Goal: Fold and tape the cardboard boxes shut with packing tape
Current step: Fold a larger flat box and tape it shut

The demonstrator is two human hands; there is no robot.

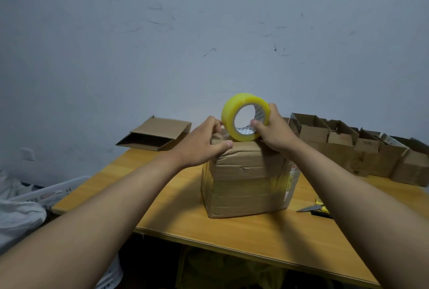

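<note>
A closed brown cardboard box (246,182) stands near the middle of the yellow wooden desk (232,237), its sides already wrapped in clear tape. The right hand (272,129) grips a yellow roll of packing tape (243,117) upright on the box's top far edge, thumb hooked inside the core and fingers (274,109) curled over the rim. The left hand (204,142) pinches what looks like the free tape end against the top left corner. The step in hand appears to be laying a strip across the top; next, the roll likely needs pulling away while the left hand anchors the end. Scissors (313,208) lie on the desk to the right, and a row of open cardboard boxes (348,142) waits behind.
</note>
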